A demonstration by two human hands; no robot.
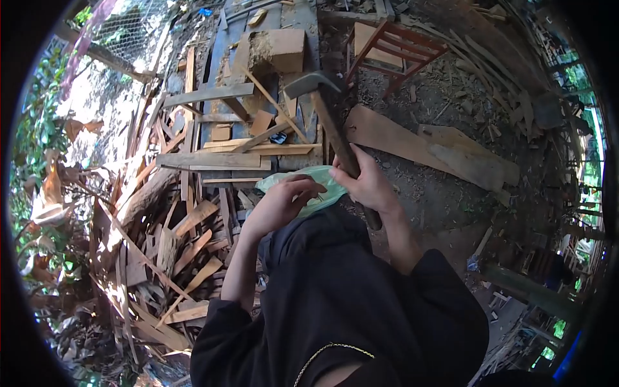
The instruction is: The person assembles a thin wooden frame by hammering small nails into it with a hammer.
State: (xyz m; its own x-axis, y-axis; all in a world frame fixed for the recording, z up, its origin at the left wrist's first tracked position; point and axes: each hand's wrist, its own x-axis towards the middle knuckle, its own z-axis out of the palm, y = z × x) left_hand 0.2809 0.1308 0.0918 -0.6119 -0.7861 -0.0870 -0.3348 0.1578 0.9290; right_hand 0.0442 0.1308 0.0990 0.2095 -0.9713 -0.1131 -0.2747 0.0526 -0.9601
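My right hand [371,184] is wrapped round the wooden handle of a hammer [331,128]. The hammer's metal head points away from me, and the handle's butt end sticks out below my wrist. A thin, pale green plastic bag [332,175] lies at my lap, between my two hands. Over the bag is my left hand [291,196], its fingers curled inward and closed. Something small and thin shows by its fingertips, too small to name.
Ahead stands a low wooden work platform [219,151] with boards, sticks and a wooden block [287,50] on it. A reddish wooden chair [403,51] is at the upper right. Wide planks [445,148] lie on the ground. Scrap wood [187,258] is heaped at left.
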